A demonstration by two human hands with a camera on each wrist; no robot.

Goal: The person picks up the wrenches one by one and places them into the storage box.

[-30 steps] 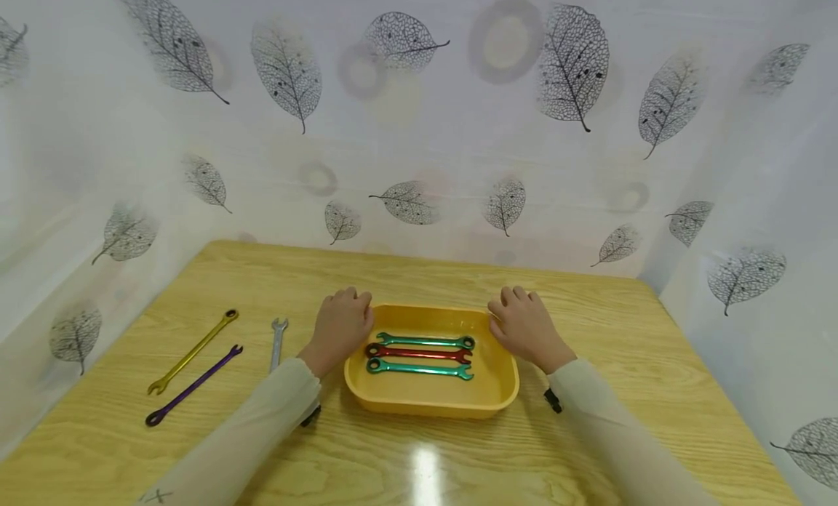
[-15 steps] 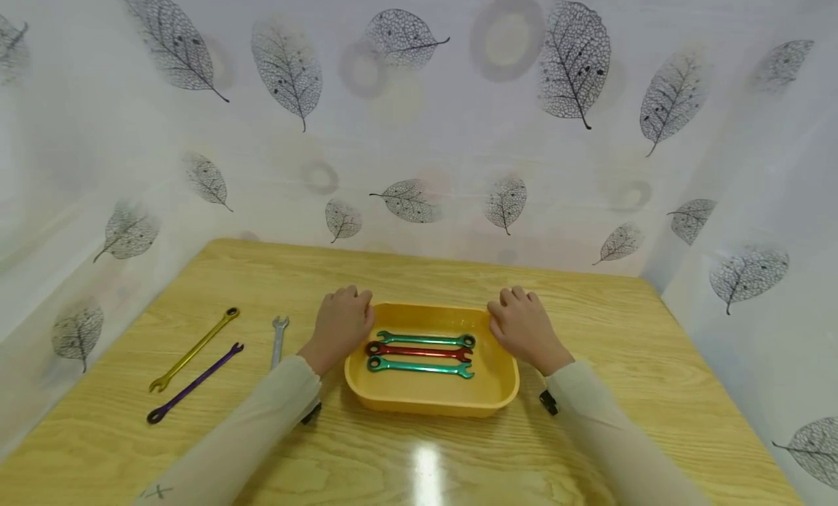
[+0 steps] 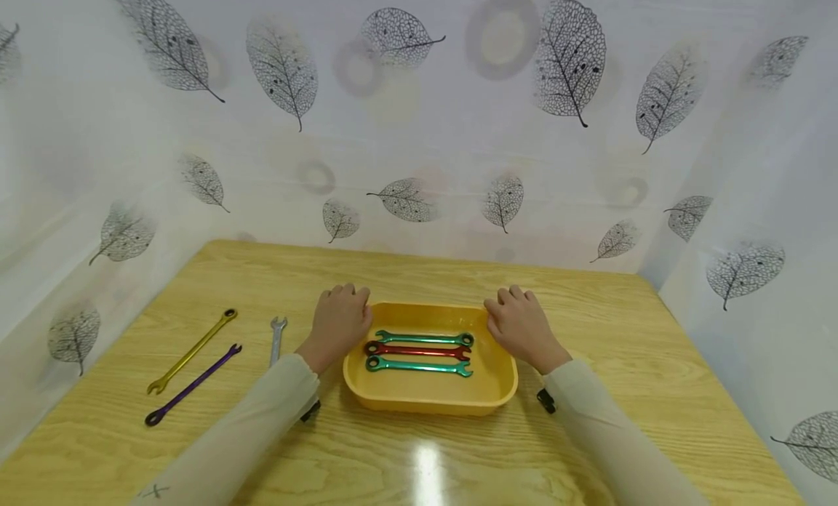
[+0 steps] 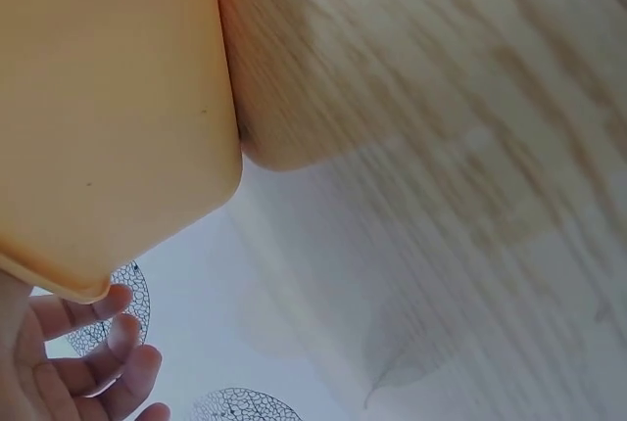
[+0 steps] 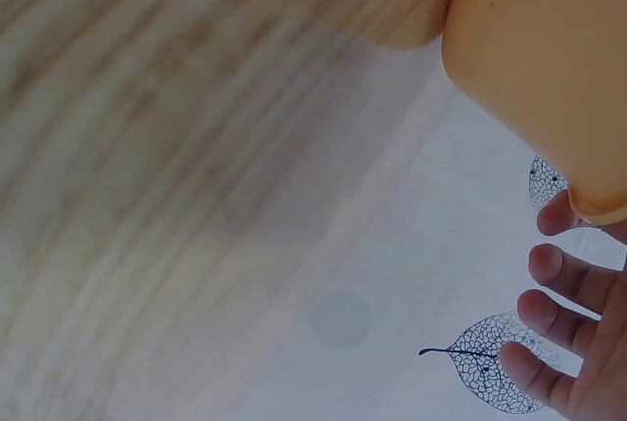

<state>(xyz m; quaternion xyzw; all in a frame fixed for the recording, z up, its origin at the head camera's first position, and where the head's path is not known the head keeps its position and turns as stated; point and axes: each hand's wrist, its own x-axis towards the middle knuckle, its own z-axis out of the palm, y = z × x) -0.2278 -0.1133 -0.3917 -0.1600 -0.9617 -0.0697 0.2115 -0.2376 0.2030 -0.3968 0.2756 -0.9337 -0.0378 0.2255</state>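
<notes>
A yellow plastic tub [image 3: 428, 391] stands on the table, and both my hands grip its rim at the two far corners. My left hand [image 3: 339, 323] has the left corner; in the left wrist view its curled fingers [image 4: 122, 333] show just outside the lip. At the right corner, my right hand [image 3: 524, 328] pinches the rim, with fingers [image 5: 573, 279] below the lip in the right wrist view. Inside the tub three combination wrenches lie side by side: a green one [image 3: 422, 339] farthest back, a red one [image 3: 419, 351], and another green one [image 3: 419, 366] nearest me.
Left of the tub, a gold wrench [image 3: 193, 351] and a purple wrench [image 3: 193, 386] lie slanted on the wooden table [image 3: 419, 277]. A silver wrench [image 3: 276, 342] is partly hidden by my left sleeve. A leaf-patterned white curtain [image 3: 425, 142] surrounds the table's back and sides.
</notes>
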